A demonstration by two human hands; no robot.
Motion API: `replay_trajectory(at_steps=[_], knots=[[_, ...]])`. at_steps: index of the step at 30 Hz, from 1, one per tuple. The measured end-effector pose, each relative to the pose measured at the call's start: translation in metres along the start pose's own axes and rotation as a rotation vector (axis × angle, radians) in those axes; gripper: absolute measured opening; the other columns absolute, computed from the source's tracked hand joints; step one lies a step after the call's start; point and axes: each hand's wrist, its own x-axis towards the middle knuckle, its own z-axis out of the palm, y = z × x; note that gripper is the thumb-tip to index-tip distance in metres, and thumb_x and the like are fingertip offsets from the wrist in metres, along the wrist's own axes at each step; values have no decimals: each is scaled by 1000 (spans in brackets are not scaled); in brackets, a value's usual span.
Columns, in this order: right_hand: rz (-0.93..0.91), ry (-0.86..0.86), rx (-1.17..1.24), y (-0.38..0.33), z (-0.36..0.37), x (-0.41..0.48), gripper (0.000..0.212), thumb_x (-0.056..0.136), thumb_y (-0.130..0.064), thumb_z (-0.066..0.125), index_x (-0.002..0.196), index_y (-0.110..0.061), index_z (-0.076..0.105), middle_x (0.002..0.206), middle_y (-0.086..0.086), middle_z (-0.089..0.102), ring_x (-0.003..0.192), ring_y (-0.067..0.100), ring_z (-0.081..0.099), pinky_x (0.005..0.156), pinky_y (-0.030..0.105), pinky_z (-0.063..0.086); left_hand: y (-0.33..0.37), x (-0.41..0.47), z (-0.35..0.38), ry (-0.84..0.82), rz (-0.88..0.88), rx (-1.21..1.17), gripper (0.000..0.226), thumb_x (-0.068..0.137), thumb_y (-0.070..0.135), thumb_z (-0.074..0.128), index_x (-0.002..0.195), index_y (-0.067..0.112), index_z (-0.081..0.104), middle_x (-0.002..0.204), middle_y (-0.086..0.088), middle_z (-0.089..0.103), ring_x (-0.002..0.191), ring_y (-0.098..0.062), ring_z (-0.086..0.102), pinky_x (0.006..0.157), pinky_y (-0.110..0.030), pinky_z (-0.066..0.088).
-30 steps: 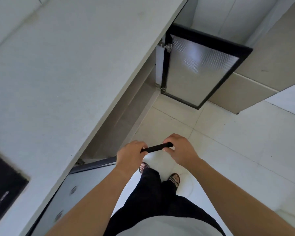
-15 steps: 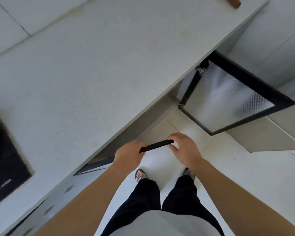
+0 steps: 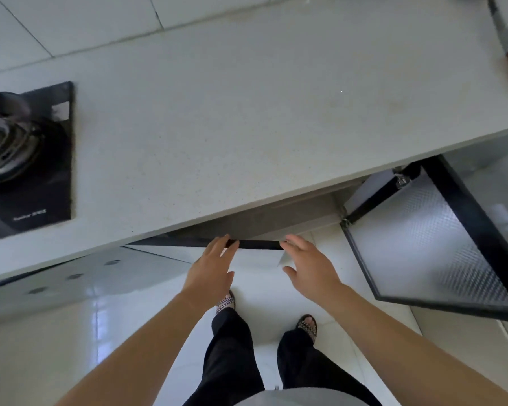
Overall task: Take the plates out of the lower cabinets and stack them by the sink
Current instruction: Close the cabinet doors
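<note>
Seen from above, a person stands at a pale speckled stone countertop [image 3: 232,118]. The left hand [image 3: 210,271] and right hand [image 3: 311,266], fingers spread loose and gripping nothing, rest against a thin black door edge [image 3: 257,244], probably steadying it. A frosted-glass cabinet door [image 3: 428,241] hangs open at right. No plates are visible.

Pale speckled counter [image 3: 247,118], black gas hob [image 3: 33,159] far left, glossy white floor tiles [image 3: 71,332], tiled wall [image 3: 71,22] behind.
</note>
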Motion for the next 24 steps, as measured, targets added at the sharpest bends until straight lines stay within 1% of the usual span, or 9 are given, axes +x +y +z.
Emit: replay_trajectory(at_steps=[1,3,6,9,13,16,19,21,24], knots=[[-24,-7,-24,2,-1,0,55,94,-22,50,144,-16,28,154,-3,19,138,16,25,104,30,37,4,-1,4,-1,-24,-6,65,94,25,46,148,25,9,158,4,-2,145,-16,-2,107,-32,36],[-66,-13,-64,6,-1,-1,59,95,-23,49,146,-15,21,157,-3,11,142,17,15,108,30,33,12,-2,8,7,-56,-28,69,94,25,46,149,25,3,157,4,-13,145,-16,-9,108,-32,36],[-96,-8,-96,9,2,-1,63,94,-24,49,147,-13,17,158,-3,2,145,16,6,110,29,29,24,-3,11,30,-82,-77,70,94,23,47,149,25,3,157,3,-15,145,-17,-6,109,-33,35],[-99,-21,-98,8,5,1,65,94,-25,50,147,-14,15,158,-4,-6,145,17,5,107,29,34,29,-1,14,38,-77,-95,70,93,23,48,149,24,5,157,3,-16,145,-17,-2,108,-32,35],[-70,-26,-92,4,6,4,71,93,-25,53,148,-16,9,157,-6,-15,145,17,5,103,28,40,23,5,14,16,-62,-92,70,93,21,50,149,23,7,157,4,-16,145,-17,-3,110,-35,34],[-51,-5,-81,2,6,12,74,92,-24,55,148,-15,8,156,-7,-15,144,16,8,100,26,42,15,12,8,9,-33,-100,72,92,20,50,149,23,6,157,5,-13,145,-17,-1,109,-36,35],[-12,8,-67,0,4,24,75,91,-23,55,148,-15,8,156,-8,-16,144,18,5,100,29,43,9,19,0,-28,-2,-83,74,92,22,49,149,24,2,156,5,-17,145,-16,-3,111,-37,31],[17,15,-58,-4,1,32,74,91,-23,56,148,-14,10,157,-7,-13,145,19,4,102,31,42,5,23,-5,-52,3,-83,75,92,22,49,149,25,1,156,6,-18,145,-15,-3,112,-37,29],[62,40,-11,-11,-7,38,72,90,-22,57,148,-14,14,158,-4,-3,144,18,8,104,33,40,1,29,-13,-69,19,-93,74,92,23,48,149,26,1,157,5,-15,145,-16,-2,112,-38,29]])
